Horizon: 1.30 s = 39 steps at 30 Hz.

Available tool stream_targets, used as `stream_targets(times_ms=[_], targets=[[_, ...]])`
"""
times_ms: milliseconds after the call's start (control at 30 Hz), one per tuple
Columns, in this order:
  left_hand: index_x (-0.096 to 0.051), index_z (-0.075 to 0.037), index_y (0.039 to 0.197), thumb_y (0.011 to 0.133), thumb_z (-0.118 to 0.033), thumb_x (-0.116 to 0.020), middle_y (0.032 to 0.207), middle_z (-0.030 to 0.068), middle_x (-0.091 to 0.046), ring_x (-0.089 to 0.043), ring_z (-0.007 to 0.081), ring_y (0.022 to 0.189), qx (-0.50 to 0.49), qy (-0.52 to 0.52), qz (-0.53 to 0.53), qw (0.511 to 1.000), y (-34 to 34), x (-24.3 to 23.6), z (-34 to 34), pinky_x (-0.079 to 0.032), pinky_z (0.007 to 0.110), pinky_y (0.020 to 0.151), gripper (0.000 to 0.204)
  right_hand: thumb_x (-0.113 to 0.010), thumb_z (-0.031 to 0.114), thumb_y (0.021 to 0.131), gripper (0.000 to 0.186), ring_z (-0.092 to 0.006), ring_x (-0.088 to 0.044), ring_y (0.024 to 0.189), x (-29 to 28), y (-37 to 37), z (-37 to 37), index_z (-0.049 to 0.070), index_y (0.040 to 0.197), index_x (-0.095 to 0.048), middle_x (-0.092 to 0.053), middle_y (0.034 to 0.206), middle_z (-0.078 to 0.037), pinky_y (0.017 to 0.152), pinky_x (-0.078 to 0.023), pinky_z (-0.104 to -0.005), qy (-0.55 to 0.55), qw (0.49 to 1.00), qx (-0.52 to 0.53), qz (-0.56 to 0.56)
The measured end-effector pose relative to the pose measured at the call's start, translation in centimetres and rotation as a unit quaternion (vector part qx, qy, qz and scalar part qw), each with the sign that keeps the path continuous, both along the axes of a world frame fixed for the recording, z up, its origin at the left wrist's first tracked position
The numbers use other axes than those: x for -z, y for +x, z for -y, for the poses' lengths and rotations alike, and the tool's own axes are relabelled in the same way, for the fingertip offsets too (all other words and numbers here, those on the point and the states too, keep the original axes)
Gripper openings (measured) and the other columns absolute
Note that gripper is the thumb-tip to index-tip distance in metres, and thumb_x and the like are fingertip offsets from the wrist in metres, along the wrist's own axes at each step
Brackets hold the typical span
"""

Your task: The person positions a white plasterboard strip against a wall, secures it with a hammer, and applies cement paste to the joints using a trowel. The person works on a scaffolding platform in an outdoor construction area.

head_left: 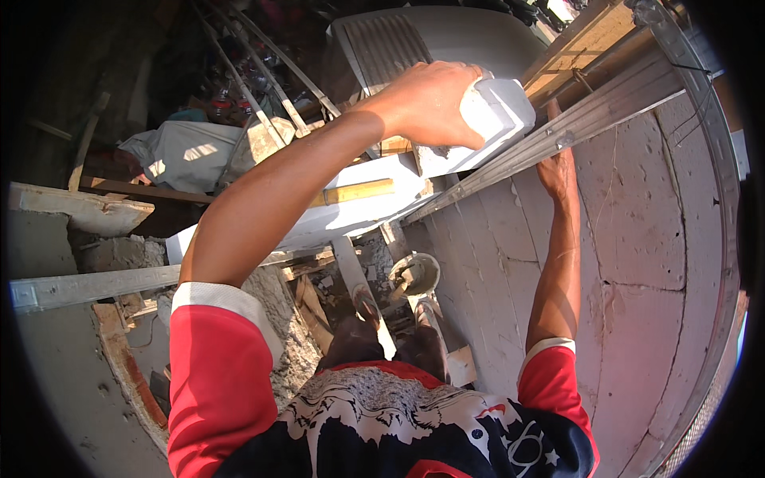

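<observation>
My left hand (430, 103) is closed on a white, light-coloured block (510, 107), with the thumb on its near side and the fingers over its far edge. The block lies along a long metal rail (606, 111) that slants up to the right. My right hand (555, 166) is wrapped round this rail from below; one finger shows above it, and the rail hides the rest. Under my left forearm runs a long white ledge (303, 231), partly sunlit, with a yellow strip (357, 192) lying on it.
A wall of large grey blocks (637, 215) stands on the right. Below, my feet are on narrow planks (348, 267) beside a bucket (416, 273) with something in it. A metal bar (96, 288) crosses at left, near rough broken masonry (275, 311). Grey sheeting (195, 151) lies beyond.
</observation>
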<state>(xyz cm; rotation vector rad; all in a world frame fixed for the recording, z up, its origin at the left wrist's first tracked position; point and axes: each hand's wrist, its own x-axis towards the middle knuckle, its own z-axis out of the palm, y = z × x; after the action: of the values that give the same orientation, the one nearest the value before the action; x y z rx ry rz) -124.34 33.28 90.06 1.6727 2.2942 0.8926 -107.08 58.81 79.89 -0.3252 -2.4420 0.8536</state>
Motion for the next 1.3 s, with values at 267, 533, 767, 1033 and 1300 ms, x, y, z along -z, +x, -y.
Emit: stream_targets(times_ms=[267, 533, 767, 1033, 1300], targets=[[-0.065, 0.010, 0.122, 0.067, -0.037, -0.077, 0.108, 0.0258, -0.073, -0.071, 0.0382, 0.104, 0.001, -0.027, 0.031, 0.999, 0.6, -0.8, -1.4, -0.056, 0.042, 0.094, 0.074, -0.064, 0.011, 0.095, 0.063, -0.0339, -0.048, 0.140, -0.2, 0.4, 0.0, 0.000, 0.153, -0.043, -0.052, 0.149, -0.024, 0.117, -0.036, -0.0408, -0.025, 0.999, 0.007, 0.019], [-0.061, 0.006, 0.131, 0.070, -0.029, -0.083, 0.111, 0.0267, -0.072, -0.073, 0.0365, 0.102, 0.003, -0.053, 0.002, 0.999, 0.4, 1.2, -2.0, -0.057, 0.043, 0.093, 0.074, -0.066, 0.008, 0.092, 0.038, -0.0304, -0.062, 0.117, -1.2, 0.4, 0.7, -0.005, 0.127, -0.061, -0.067, 0.125, -0.020, 0.103, -0.048, -0.0399, -0.058, 0.998, -0.005, 0.025], [-0.058, 0.013, 0.129, 0.074, -0.032, -0.080, 0.092, 0.0243, -0.075, -0.074, 0.0359, 0.096, 0.007, -0.113, 0.023, 0.993, 1.0, 2.6, -2.7, -0.057, 0.041, 0.090, 0.074, -0.066, 0.009, 0.093, 0.066, -0.0322, -0.046, 0.139, -1.0, 0.2, 0.0, 0.003, 0.152, -0.039, -0.050, 0.150, -0.022, 0.117, -0.035, -0.0414, -0.070, 0.995, -0.008, 0.069], [-0.058, 0.009, 0.130, 0.071, -0.034, -0.077, 0.109, 0.0290, -0.071, -0.069, 0.0423, 0.101, -0.008, -0.085, 0.004, 0.996, 1.6, 8.3, -3.8, -0.055, 0.044, 0.093, 0.076, -0.066, 0.017, 0.098, 0.042, -0.0275, -0.064, 0.118, -0.2, -0.1, -0.2, -0.003, 0.134, -0.059, -0.069, 0.124, -0.021, 0.101, -0.050, -0.0391, -0.123, 0.991, -0.029, 0.041], [-0.045, 0.005, 0.147, 0.073, -0.040, -0.076, 0.137, 0.0266, -0.059, -0.059, 0.0374, 0.127, -0.036, -0.193, 0.005, 0.981, 2.3, 9.1, -4.7, -0.047, 0.040, 0.110, 0.092, -0.070, 0.015, 0.096, 0.039, -0.0232, -0.060, 0.115, -0.8, -0.2, 0.5, -0.004, 0.129, -0.062, -0.068, 0.124, -0.014, 0.101, -0.048, -0.0386, -0.115, 0.993, -0.005, 0.036]])
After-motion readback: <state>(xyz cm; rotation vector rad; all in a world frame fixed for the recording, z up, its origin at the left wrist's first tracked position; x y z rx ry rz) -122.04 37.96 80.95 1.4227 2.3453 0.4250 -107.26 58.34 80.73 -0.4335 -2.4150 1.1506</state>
